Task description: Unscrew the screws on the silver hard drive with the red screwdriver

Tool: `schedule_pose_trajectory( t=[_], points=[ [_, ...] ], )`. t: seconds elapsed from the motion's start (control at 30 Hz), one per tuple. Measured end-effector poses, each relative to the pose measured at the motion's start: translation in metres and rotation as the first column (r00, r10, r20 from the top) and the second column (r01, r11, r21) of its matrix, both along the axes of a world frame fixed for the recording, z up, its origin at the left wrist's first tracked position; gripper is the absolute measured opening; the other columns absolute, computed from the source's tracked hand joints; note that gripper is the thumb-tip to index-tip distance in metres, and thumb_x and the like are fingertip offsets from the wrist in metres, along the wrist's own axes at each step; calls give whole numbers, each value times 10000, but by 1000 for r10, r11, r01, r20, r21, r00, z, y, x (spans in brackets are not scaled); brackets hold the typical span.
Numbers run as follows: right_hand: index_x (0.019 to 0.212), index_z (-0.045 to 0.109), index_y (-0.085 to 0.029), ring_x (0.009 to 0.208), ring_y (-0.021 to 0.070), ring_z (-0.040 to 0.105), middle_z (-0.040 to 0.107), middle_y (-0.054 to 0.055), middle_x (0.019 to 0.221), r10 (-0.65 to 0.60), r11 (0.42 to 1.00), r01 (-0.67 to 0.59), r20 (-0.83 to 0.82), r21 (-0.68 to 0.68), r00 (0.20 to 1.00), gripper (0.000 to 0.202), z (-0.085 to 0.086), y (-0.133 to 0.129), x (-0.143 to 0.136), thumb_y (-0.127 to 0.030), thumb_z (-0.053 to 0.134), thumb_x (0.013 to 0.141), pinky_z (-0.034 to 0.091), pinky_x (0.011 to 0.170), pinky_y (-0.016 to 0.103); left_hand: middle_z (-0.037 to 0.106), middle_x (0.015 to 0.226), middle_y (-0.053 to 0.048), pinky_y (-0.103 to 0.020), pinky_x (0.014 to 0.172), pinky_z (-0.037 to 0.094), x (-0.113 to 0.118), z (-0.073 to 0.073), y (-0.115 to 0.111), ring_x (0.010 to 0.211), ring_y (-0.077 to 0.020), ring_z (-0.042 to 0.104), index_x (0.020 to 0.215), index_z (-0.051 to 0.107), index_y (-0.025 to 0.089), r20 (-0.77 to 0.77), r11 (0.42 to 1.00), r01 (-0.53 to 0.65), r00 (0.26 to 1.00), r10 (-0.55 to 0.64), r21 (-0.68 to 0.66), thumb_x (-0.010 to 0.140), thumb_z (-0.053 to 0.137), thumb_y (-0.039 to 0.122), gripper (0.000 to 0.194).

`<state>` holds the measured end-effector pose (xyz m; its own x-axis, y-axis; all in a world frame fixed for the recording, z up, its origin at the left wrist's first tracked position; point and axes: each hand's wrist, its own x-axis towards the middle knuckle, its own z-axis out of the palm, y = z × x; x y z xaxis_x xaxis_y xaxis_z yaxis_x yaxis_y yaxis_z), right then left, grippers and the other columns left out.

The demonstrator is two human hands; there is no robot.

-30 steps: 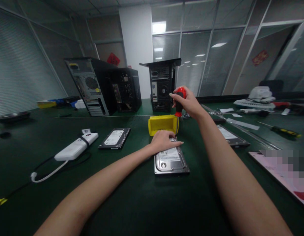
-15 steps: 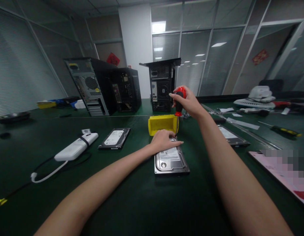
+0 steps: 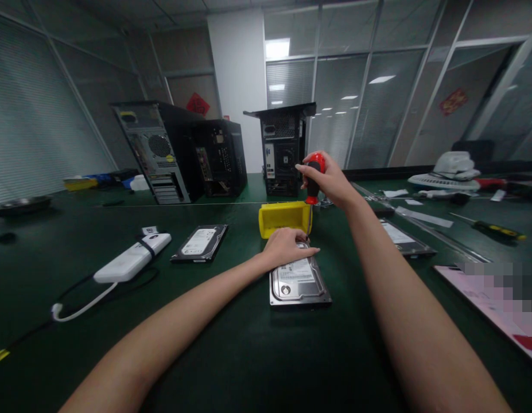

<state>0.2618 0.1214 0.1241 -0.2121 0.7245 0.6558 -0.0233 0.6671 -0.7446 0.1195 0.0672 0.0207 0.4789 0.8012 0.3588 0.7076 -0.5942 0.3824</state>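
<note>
Gripped a red-and-black screwdriver [image 3: 314, 184] upright in the right hand [image 3: 332, 176], with the shaft pointed down at the far end of a silver hard drive [image 3: 298, 284] lying mid-scene on a dark green table [image 3: 235, 355]. Laid the left hand [image 3: 283, 246] across that far end, with fingers too hidden to tell whether clasping or merely pressing. Worked just on the near side of a yellow bin [image 3: 285, 205], between a left-hand drive [image 3: 200, 242] and a right-hand drive [image 3: 399, 235].

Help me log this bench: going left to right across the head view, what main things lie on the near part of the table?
White block → black drive → silver drive under the left hand → partly hidden drive → yellow-black screwdriver.
</note>
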Motion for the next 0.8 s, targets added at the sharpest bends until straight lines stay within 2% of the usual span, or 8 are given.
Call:
schedule_pose_trajectory(
  t=[0.8],
  points=[
    [913,495,-221,515,102,527,513,-55,592,28,1000,-28,-30,-4,999,316,-1,2,3,-331,724,725,531,553,288,734,946,-70,-333,783,496,-1,2,-1,895,-245,665,922,721,173,-9,1000,7,1000,-7,10,766,609,594,462]
  ],
)
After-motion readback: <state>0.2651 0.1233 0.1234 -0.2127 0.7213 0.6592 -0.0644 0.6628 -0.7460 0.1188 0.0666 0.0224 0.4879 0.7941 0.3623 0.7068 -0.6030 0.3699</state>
